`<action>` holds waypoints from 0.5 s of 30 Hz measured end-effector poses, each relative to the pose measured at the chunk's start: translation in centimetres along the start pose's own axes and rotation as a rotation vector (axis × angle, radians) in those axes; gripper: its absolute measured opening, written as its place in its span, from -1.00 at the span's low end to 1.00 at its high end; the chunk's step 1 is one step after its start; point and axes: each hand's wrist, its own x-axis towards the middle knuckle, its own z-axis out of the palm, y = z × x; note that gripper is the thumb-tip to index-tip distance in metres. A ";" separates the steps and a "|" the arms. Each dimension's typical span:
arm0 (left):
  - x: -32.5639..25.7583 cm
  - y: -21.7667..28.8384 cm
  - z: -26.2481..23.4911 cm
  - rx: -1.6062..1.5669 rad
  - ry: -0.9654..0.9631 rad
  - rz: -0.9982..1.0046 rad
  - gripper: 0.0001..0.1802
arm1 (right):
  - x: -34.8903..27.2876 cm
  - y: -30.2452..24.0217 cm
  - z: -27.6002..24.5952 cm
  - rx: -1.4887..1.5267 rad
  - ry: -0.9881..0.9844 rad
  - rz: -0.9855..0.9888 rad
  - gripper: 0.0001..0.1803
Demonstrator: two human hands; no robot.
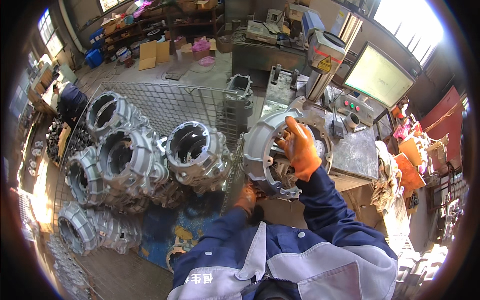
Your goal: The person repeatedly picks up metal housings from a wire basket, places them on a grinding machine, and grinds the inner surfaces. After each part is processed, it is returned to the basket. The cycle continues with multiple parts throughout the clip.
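One orange-gloved right hand point(301, 151) spreads its fingers; orange-gloved left hand point(246, 199), I can't tell; slippage could tip the round silver-metal housing point(256, 150).

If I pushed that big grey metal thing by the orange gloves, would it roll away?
The grey casing might roll or rock because it's round, but its bumpy edge could catch. It's probably heavy and stiff, since its ribbed sides look like solid metal.

The left grip point(246, 199) is blurred and partly hidden by the grey metal housing point(256, 154).
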 end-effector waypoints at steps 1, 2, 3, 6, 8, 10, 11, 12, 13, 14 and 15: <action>1.7 -0.3 1.3 0.026 0.052 -0.024 -0.49 | 1.9 0.2 -1.5 0.156 0.031 0.138 -0.66; 3.6 -0.4 2.5 0.054 0.104 -0.044 -0.47 | 3.8 0.5 -2.8 0.327 0.011 0.239 -0.67; 5.3 -0.4 3.5 0.081 0.157 -0.065 -0.45 | 5.8 1.0 -3.9 0.319 0.020 0.283 -0.69; 8.8 0.3 5.3 0.166 0.314 -0.151 -0.39 | 11.2 3.8 -6.7 0.419 -0.097 0.306 -0.70; 10.2 1.3 6.3 0.182 0.325 -0.127 -0.28 | 14.8 6.1 -7.4 0.319 -0.213 0.195 -0.66; 10.9 2.1 7.4 0.171 0.315 -0.145 -0.22 | 17.4 8.3 -7.6 0.194 -0.218 0.157 -0.64; 11.2 2.3 8.1 0.156 0.301 -0.161 -0.21 | 18.3 9.1 -7.9 0.279 -0.232 0.220 -0.62; 11.4 2.4 8.8 0.144 0.277 -0.171 -0.20 | 19.2 9.8 -7.9 0.210 -0.207 0.212 -0.61; 11.7 2.3 9.5 0.129 0.284 -0.177 -0.19 | 20.1 10.2 -7.9 0.104 -0.195 0.164 -0.60; 12.1 2.3 10.0 0.131 0.297 -0.183 -0.18 | 20.7 10.4 -7.8 0.223 -0.128 0.240 -0.58; 12.5 2.3 10.4 0.137 0.296 -0.176 -0.17 | 21.2 10.4 -7.5 0.487 -0.029 0.386 -0.56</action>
